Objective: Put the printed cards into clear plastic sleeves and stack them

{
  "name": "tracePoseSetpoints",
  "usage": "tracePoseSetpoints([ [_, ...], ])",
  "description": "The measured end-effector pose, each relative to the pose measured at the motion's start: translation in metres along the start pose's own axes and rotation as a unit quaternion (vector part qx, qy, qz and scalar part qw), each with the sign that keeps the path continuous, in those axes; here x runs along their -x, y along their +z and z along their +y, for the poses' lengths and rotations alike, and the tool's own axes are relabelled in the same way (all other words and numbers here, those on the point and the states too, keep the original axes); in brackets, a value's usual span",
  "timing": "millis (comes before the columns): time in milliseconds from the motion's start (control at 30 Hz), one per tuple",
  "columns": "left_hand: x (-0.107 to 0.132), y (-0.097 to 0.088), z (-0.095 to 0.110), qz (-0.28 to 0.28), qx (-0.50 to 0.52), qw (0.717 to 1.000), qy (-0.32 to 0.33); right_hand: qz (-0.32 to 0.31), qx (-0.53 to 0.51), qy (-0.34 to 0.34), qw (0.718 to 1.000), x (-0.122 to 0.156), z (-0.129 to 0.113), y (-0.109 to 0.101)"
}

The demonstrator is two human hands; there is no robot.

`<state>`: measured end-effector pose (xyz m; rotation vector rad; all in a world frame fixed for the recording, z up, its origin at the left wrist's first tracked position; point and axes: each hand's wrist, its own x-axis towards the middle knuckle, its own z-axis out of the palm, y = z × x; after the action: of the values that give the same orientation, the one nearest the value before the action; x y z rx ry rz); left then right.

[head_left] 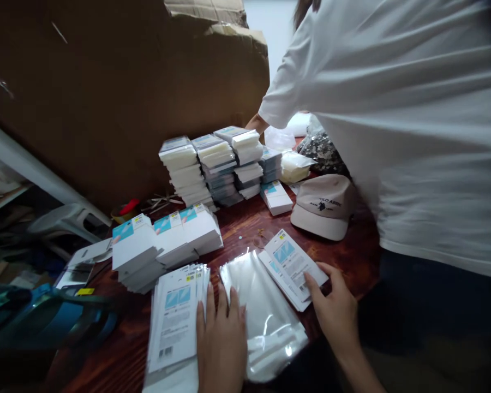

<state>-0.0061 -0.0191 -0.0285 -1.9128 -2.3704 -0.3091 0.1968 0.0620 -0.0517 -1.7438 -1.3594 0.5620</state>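
Observation:
My left hand (222, 341) lies with its fingers stretched out. It rests between a pile of printed cards (175, 322) in clear sleeves and a stack of clear plastic bags (265, 322). To the right, my right hand (336, 308) grips the lower right corner of a small stack of printed cards (288, 262), thumb on top and the other fingers at the edge. Those cards overlap the upper right of the plastic bags. Blue pictures, small text and a yellow mark show on the card faces.
Behind lie white card stacks (135, 251) and tall bundles of packed cards (188, 169). A beige cap (323, 204) sits at the right on the dark red table (245, 224). A person in a white shirt (413, 136) stands close at the right. Large cardboard (118, 82) rises behind.

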Motion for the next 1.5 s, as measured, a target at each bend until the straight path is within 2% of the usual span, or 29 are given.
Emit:
tracePoseSetpoints([
  [67, 0.001, -0.007, -0.003, 0.011, 0.122, 0.992, -0.023, -0.014, -0.021, 0.019, 1.0, 0.0, 0.0, -0.004],
  [100, 0.001, -0.013, -0.003, 0.011, 0.197, 0.979, -0.044, -0.021, -0.026, 0.025, 0.999, -0.001, -0.001, -0.005],
  [167, 0.001, -0.025, -0.002, -0.003, 0.34, 0.934, -0.111, -0.023, -0.026, 0.028, 0.999, -0.003, -0.001, -0.005],
  [300, -0.004, -0.045, 0.006, -0.044, 0.54, 0.795, -0.272, 0.011, -0.025, 0.016, 1.0, -0.006, -0.001, -0.004],
  [367, -0.009, -0.05, 0.01, -0.035, 0.622, 0.712, -0.326, 0.013, -0.039, 0.028, 0.999, -0.004, -0.003, -0.009],
  [433, -0.013, -0.054, 0.012, -0.008, 0.687, 0.624, -0.373, -0.032, -0.103, 0.065, 0.992, 0.002, -0.008, -0.02],
  [467, -0.015, -0.055, 0.012, 0.004, 0.71, 0.585, -0.391, -0.082, -0.161, 0.1, 0.978, 0.006, -0.012, -0.027],
  [500, -0.016, -0.056, 0.012, 0.011, 0.725, 0.554, -0.408, -0.148, -0.229, 0.147, 0.951, 0.01, -0.016, -0.033],
  [533, -0.016, -0.057, 0.011, 0.014, 0.734, 0.532, -0.422, -0.223, -0.289, 0.197, 0.91, 0.015, -0.021, -0.04],
  [600, -0.016, -0.06, 0.009, 0.013, 0.742, 0.507, -0.438, -0.331, -0.341, 0.261, 0.84, 0.022, -0.03, -0.048],
  [633, -0.015, -0.062, 0.008, 0.011, 0.747, 0.498, -0.441, -0.356, -0.337, 0.269, 0.829, 0.024, -0.033, -0.049],
  [700, -0.01, -0.064, 0.01, -0.003, 0.762, 0.481, -0.434, -0.358, -0.321, 0.258, 0.838, 0.027, -0.039, -0.046],
  [800, 0.002, -0.065, 0.016, -0.021, 0.793, 0.454, -0.404, -0.315, -0.323, 0.245, 0.858, 0.029, -0.046, -0.034],
  [900, 0.014, -0.062, 0.024, -0.033, 0.809, 0.435, -0.393, -0.262, -0.349, 0.241, 0.867, 0.037, -0.053, -0.023],
  [967, 0.017, -0.061, 0.025, -0.031, 0.81, 0.431, -0.395, -0.246, -0.383, 0.253, 0.854, 0.045, -0.056, -0.02],
  [1067, 0.015, -0.066, 0.018, -0.004, 0.81, 0.43, -0.399, -0.309, -0.416, 0.254, 0.817, 0.056, -0.053, -0.022],
  [1167, 0.008, -0.073, 0.004, 0.036, 0.805, 0.441, -0.396, -0.38, -0.376, 0.236, 0.812, 0.064, -0.045, -0.025],
  [1300, 0.006, -0.077, -0.004, 0.084, 0.786, 0.474, -0.388, -0.389, -0.368, 0.254, 0.806, 0.077, -0.044, -0.022],
  [1400, 0.012, -0.072, 0.002, 0.062, 0.777, 0.495, -0.385, -0.378, -0.383, 0.269, 0.799, 0.086, -0.054, -0.017],
  [1500, 0.02, -0.065, 0.01, 0.007, 0.775, 0.526, -0.35, -0.355, -0.383, 0.267, 0.81, 0.089, -0.069, -0.013],
])
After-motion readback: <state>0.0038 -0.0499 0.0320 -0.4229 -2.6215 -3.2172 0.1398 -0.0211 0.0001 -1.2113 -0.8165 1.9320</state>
